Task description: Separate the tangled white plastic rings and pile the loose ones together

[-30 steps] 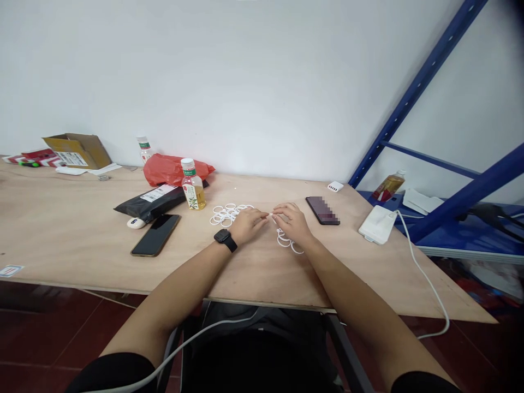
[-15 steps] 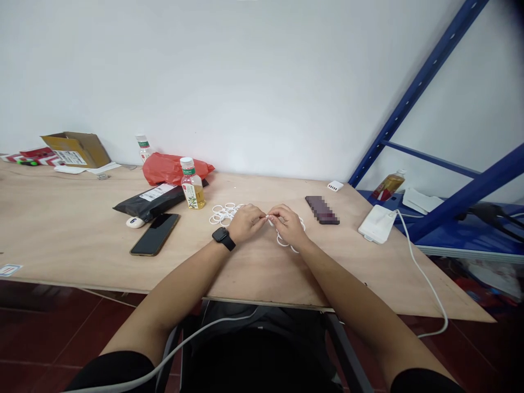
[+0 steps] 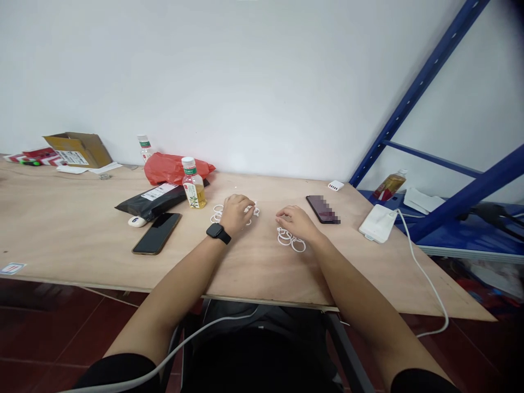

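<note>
My left hand (image 3: 237, 213), with a black watch (image 3: 218, 232) on the wrist, hovers over a pile of white plastic rings (image 3: 215, 214) and hides part of it. Its fingers are bent, with the thumb apart from them. To the right, my right hand (image 3: 295, 221) is above a second group of white rings (image 3: 298, 245), some of which look linked by small tabs. Thumb and fingers of this hand are slightly apart, and nothing shows between them. Whether the rings under each hand are touched is hard to see.
A drink bottle (image 3: 193, 184), a black parcel (image 3: 141, 204), a red bag (image 3: 161, 168) and a phone (image 3: 156, 233) lie left. At right are another phone (image 3: 321, 209), a white charger (image 3: 377, 224) with a cable, and a blue rack (image 3: 417, 76).
My hands were together, pinching a small white part between them. They have now parted, the left moving left to the pile and the right slightly right; more rings show below the right hand.
</note>
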Demonstrator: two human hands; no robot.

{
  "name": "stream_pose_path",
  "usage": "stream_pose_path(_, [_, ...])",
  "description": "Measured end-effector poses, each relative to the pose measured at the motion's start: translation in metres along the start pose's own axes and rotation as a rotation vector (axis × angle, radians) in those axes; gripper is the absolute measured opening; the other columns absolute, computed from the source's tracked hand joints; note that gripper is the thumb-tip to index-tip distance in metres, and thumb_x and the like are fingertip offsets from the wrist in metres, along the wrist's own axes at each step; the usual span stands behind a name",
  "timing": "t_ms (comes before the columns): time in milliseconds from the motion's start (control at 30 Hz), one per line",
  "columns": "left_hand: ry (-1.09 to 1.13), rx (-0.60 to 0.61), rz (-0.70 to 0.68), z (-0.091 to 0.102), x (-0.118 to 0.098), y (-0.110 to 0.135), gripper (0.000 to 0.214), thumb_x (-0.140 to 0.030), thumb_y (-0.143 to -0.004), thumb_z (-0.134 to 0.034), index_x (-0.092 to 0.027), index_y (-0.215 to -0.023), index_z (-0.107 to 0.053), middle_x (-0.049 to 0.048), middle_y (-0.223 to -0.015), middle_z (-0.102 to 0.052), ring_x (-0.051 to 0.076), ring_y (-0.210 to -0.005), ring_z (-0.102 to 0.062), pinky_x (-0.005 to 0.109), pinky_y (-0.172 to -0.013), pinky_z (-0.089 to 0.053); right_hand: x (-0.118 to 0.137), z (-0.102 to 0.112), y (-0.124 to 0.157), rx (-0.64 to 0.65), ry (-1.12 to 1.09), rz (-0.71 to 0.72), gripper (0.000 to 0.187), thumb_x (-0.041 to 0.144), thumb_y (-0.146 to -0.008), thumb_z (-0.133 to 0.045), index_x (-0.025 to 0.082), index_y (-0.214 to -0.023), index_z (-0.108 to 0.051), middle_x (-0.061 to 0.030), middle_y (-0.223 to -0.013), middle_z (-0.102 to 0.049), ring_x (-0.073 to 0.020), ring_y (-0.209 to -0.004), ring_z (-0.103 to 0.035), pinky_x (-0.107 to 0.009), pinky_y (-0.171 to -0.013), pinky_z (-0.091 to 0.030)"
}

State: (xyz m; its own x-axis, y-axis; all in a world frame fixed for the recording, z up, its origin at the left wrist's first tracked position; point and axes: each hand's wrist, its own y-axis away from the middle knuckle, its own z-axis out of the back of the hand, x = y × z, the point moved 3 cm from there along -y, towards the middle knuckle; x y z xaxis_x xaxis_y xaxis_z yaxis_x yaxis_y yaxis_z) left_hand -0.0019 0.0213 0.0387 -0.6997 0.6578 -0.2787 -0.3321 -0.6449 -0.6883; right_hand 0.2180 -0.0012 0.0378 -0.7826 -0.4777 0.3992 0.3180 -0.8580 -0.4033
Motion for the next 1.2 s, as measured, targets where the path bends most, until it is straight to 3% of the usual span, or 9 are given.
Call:
stream_pose_path(167, [-0.069, -0.037, 0.067, -0.004, 0.008, 0.003, 0.012, -0.027, -0.085, -0.06, -0.023, -0.091, -0.07, 0.0085, -0.108, -0.065, 0.027, -0.102, -0.053, 0.045, -0.089, -0.035, -0.011, -0.005, 0.003, 0.194, 0.263, -0.057, 0.029, 0.051, -0.068, -0.075, 0.023, -0.066, -0.071, -0.0058, -0.08, -0.07, -0.023, -0.081, -0.061, -0.032, -0.074, -0.044])
stream_pose_path(267, [-0.019, -0.002, 0.071, -0.01, 0.002, 0.005, 0.017, -0.029, -0.085, -0.059, -0.023, -0.098, -0.069, 0.0085, -0.108, -0.065, 0.027, -0.103, -0.053, 0.046, -0.091, -0.036, -0.012, -0.009, 0.004, 0.218, 0.281, -0.056, 0.019, 0.041, -0.071, -0.075, 0.023, -0.066, -0.071, -0.0056, -0.079, -0.07, -0.0225, -0.081, -0.062, -0.032, -0.074, -0.043])
stream_pose_path(367, [0.063, 0.032, 0.024, -0.013, -0.009, 0.005, 0.019, -0.032, -0.087, -0.058, -0.022, -0.099, -0.069, 0.0079, -0.104, -0.066, 0.025, -0.101, -0.056, 0.043, -0.09, -0.039, -0.007, -0.008, 0.002, 0.121, 0.155, -0.015, 0.009, 0.032, -0.078, -0.069, 0.025, -0.076, -0.074, -0.0043, -0.085, -0.069, -0.0211, -0.085, -0.061, -0.032, -0.078, -0.043])
stream_pose_path(500, [0.192, 0.082, -0.093, -0.015, -0.025, 0.006, 0.021, -0.034, -0.091, -0.055, -0.02, -0.101, -0.068, 0.0075, -0.099, -0.069, 0.022, -0.096, -0.06, 0.039, -0.088, -0.044, 0.005, -0.004, 0.0, -0.077, -0.095, 0.035, 0.017, 0.036, -0.086, -0.063, 0.026, -0.094, -0.074, -0.0044, -0.088, -0.066, -0.0201, -0.09, -0.06, -0.033, -0.081, -0.046])
stream_pose_path(633, [0.268, 0.093, -0.167, -0.013, -0.034, 0.007, 0.022, -0.034, -0.093, -0.052, -0.02, -0.101, -0.068, 0.0068, -0.093, -0.071, 0.019, -0.087, -0.062, 0.036, -0.084, -0.046, 0.017, -0.008, 0.002, -0.123, -0.298, 0.093, 0.022, 0.038, -0.091, -0.057, 0.026, -0.099, -0.074, -0.0046, -0.09, -0.067, -0.0184, -0.089, -0.062, -0.032, -0.08, -0.049])
stream_pose_path(900, [0.327, -0.01, -0.084, -0.007, -0.037, 0.005, 0.019, -0.033, -0.091, -0.058, -0.02, -0.099, -0.068, 0.0052, -0.087, -0.072, 0.018, -0.083, -0.063, 0.033, -0.079, -0.048, 0.025, -0.013, 0.006, -0.271, -0.531, 0.048, 0.026, 0.044, -0.088, -0.06, 0.025, -0.097, -0.075, -0.0054, -0.095, -0.072, -0.0198, -0.09, -0.066, -0.034, -0.083, -0.051])
stream_pose_path(1067, [0.393, 0.018, -0.044, -0.01, -0.039, 0.006, 0.016, -0.031, -0.09, -0.06, -0.02, -0.096, -0.07, 0.0043, -0.085, -0.072, 0.017, -0.081, -0.064, 0.032, -0.077, -0.049, 0.018, -0.017, 0.007, -0.302, -0.644, -0.068, 0.024, 0.045, -0.079, -0.07, 0.023, -0.089, -0.076, -0.0047, -0.088, -0.074, -0.0212, -0.085, -0.068, -0.035, -0.081, -0.054])
stream_pose_path(1200, [0.436, -0.008, 0.011, -0.012, -0.036, 0.008, 0.014, -0.027, -0.089, -0.06, -0.02, -0.094, -0.071, 0.0043, -0.088, -0.073, 0.017, -0.08, -0.065, 0.031, -0.077, -0.049, 0.019, -0.017, 0.006, -0.299, -0.637, -0.003, 0.02, 0.042, -0.082, -0.067, 0.025, -0.09, -0.075, -0.005, -0.101, -0.073, -0.0211, -0.097, -0.067, -0.038, -0.091, -0.051])
